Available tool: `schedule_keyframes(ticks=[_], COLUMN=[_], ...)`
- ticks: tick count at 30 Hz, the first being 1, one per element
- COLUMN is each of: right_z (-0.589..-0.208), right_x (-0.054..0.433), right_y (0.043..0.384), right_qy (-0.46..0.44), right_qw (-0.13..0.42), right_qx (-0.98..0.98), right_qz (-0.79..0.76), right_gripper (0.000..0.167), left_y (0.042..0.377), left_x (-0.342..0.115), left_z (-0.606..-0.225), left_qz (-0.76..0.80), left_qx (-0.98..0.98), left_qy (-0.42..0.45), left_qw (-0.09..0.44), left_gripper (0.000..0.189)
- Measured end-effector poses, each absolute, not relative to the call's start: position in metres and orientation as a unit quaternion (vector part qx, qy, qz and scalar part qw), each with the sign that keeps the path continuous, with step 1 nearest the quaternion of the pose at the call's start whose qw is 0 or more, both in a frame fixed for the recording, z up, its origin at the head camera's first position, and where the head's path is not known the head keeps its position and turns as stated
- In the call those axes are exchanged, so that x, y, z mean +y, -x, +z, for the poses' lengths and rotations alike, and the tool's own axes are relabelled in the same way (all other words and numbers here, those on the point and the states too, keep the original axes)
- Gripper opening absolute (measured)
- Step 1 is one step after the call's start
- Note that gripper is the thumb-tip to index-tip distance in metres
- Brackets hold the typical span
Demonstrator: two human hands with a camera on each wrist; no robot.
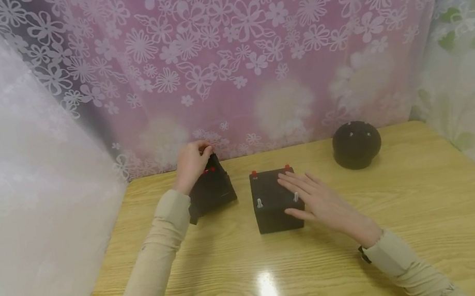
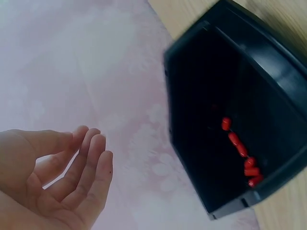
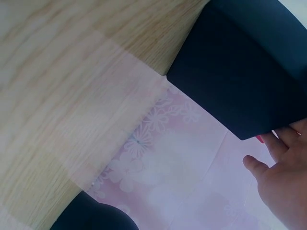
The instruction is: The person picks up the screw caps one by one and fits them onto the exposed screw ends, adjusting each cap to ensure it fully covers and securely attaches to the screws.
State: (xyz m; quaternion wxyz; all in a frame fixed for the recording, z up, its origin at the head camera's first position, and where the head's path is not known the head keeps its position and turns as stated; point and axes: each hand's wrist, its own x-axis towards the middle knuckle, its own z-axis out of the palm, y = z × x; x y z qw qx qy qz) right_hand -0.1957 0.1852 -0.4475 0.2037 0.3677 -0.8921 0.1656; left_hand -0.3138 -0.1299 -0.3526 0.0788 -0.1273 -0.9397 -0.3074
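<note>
My left hand (image 1: 192,161) is raised beside the top of a black open bin (image 1: 212,194). In the left wrist view, its thumb tip meets the index finger (image 2: 79,136) and the other fingers bend loosely; I cannot tell whether something small is between them. Several small red caps (image 2: 238,143) lie inside the bin. Fingers spread, my right hand (image 1: 317,202) rests on the right side of a black box (image 1: 277,214). Two red caps (image 1: 287,167) stand along the box's back edge and two bare silver posts (image 1: 259,203) near its front.
A round black object (image 1: 356,145) with small silver posts on top stands at the back right of the wooden table (image 1: 223,286). A pink flowered curtain (image 1: 222,56) hangs behind the table, with pale cloths at both sides.
</note>
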Motion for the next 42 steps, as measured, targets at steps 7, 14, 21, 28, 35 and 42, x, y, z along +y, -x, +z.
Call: schedule_keyframes(ticks=[7,14,21,28,35,42], right_z=[-0.447,-0.445,-0.447,-0.447,-0.447,-0.447], right_x=[0.187,0.187,0.189,0.188,0.187,0.187], right_y=[0.195,0.194,0.193,0.194,0.194,0.194], right_qy=[-0.366,-0.361,-0.359,-0.366,-0.365,-0.361], right_qw=[0.200,0.189,0.186,0.203,0.200,0.187], right_qx=[-0.895,-0.901,-0.903,-0.897,-0.897,-0.902], right_qz=[0.162,0.146,0.146,0.144,0.148,0.146], right_gripper=[0.075,0.076,0.078,0.077,0.078,0.077], left_y=[0.328,0.344,0.364,0.385,0.371,0.373], left_x=[-0.135,-0.138,-0.136,-0.139,-0.133,-0.133], left_z=[-0.365,-0.392,-0.417,-0.441,-0.432,-0.438], left_qz=[-0.295,-0.255,-0.253,-0.222,-0.193,-0.176], left_qx=[-0.947,-0.961,-0.966,-0.973,-0.976,-0.980], left_qy=[0.101,0.080,0.042,0.050,0.054,0.059], left_qw=[0.075,0.073,0.019,-0.038,-0.088,-0.071], left_gripper=[0.023,0.026,0.029,0.036,0.049,0.045])
